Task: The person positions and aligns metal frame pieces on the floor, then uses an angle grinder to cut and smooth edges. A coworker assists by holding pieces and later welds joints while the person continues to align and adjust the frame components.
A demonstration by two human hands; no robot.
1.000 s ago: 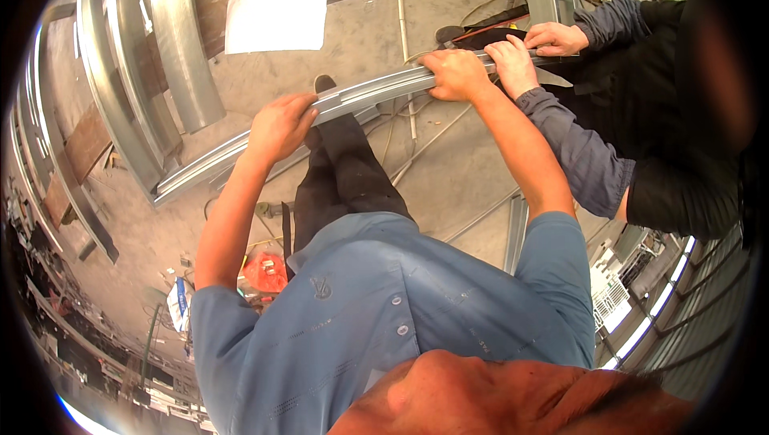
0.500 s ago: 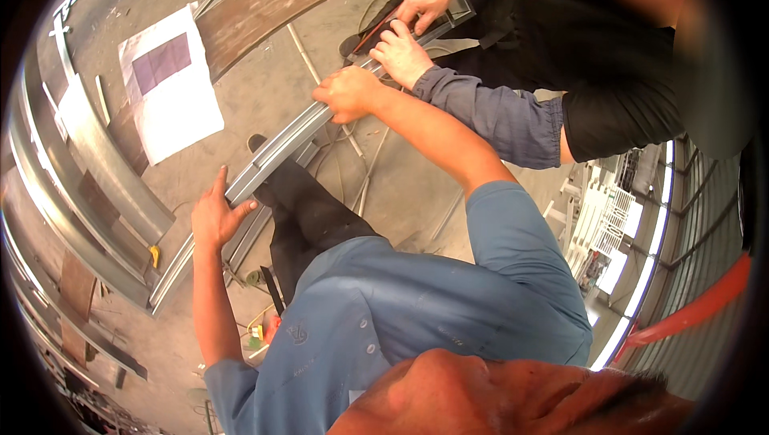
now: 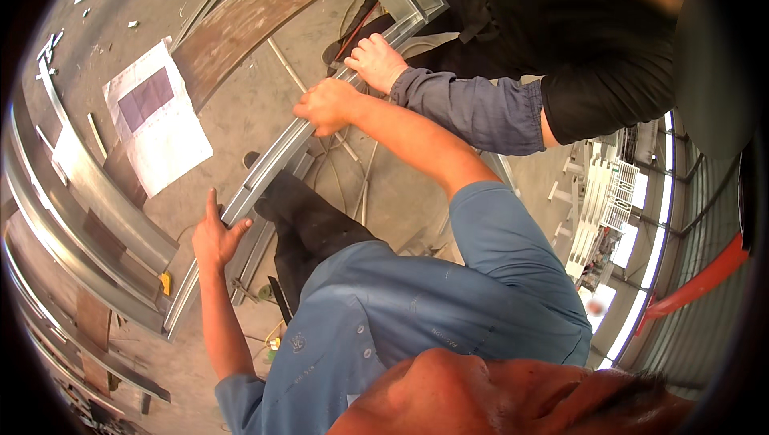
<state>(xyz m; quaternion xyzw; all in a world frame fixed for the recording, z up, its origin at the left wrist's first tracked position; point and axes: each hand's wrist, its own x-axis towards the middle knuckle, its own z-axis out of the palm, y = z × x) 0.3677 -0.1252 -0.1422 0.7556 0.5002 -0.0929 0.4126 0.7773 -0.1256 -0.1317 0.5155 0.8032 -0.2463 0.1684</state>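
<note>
A long silvery metal profile point(image 3: 272, 155) slants from lower left to upper right. My right hand point(image 3: 327, 106) is wrapped over its middle, fingers curled round the far edge. Lower down, my left hand point(image 3: 216, 241) straddles the same bar, index finger and thumb stretched along either side; its other fingers are hidden. Just beyond my right hand, a co-worker's hand point(image 3: 376, 62) lies on the profile. At its upper end the bar meets another length at a frame corner point(image 3: 422, 14).
A paper sheet point(image 3: 172, 151) with a dark rectangle lies on the floor at left. Long metal strips point(image 3: 104, 187) are spread along the left side, and a brown board point(image 3: 256, 14) lies at the back. The co-worker's dark-clothed body point(image 3: 609, 58) is close at right.
The profile and both my hands have shifted slightly left in the picture, grips much the same. One of the co-worker's hands has left the frame corner, which now shows more fully.
</note>
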